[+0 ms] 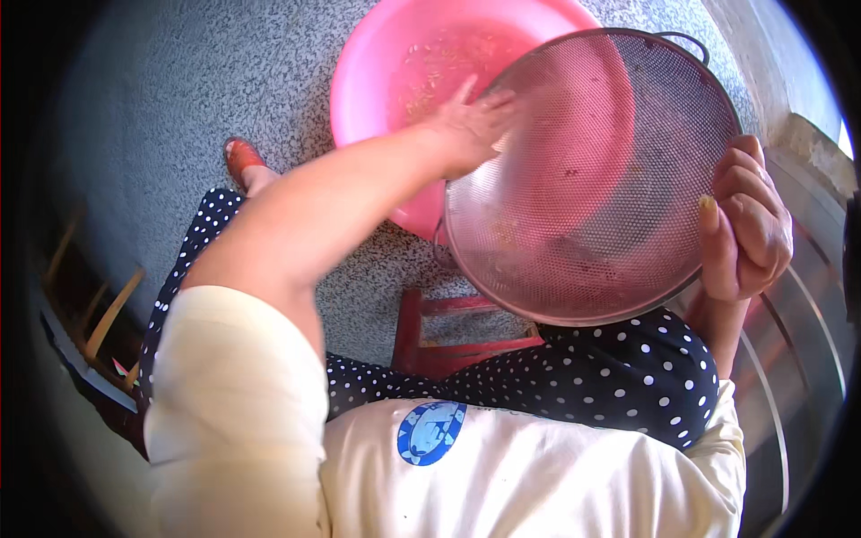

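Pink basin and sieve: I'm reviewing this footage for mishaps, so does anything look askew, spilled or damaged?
Nothing clearly looks spilled or damaged. The sieve extends past the right edge of the pink basin, but the right hand grips its rim, so that hardly looks odd.

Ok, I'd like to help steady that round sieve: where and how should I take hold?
Probably by the wire handle at upper right, coming from the far side: it loops outward from the sieve, clear of the right hand gripping the edge and the open left hand opposite.
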Demonstrator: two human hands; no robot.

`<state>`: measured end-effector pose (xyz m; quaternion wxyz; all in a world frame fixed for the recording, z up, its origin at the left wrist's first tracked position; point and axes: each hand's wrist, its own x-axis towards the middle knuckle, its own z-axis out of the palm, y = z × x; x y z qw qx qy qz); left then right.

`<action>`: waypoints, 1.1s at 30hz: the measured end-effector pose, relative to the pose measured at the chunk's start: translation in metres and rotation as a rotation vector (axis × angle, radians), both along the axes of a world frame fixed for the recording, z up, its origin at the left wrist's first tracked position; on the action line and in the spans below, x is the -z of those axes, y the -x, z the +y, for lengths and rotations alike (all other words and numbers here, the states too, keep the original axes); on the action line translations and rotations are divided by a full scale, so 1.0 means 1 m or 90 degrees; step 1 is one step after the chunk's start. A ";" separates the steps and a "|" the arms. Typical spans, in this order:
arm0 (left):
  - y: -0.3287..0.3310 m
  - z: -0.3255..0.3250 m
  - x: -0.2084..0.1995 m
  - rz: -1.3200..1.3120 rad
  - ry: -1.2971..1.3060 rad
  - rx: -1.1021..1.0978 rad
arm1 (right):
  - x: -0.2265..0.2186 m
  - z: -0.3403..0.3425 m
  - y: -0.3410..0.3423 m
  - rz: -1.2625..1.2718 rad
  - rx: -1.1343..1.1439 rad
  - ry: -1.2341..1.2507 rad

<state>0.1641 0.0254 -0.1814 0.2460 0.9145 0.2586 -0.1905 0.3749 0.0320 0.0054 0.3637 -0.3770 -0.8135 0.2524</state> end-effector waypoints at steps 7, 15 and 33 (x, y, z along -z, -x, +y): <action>0.064 0.027 -0.009 -0.245 -0.155 -0.274 | -0.026 -0.020 -0.036 -0.024 0.133 -0.021; 0.071 0.005 0.014 -0.037 0.141 -0.552 | -0.006 -0.046 -0.088 0.178 0.294 -0.060; 0.096 -0.004 -0.008 -0.226 0.222 -0.898 | 0.135 -0.155 -0.141 -0.108 0.855 0.154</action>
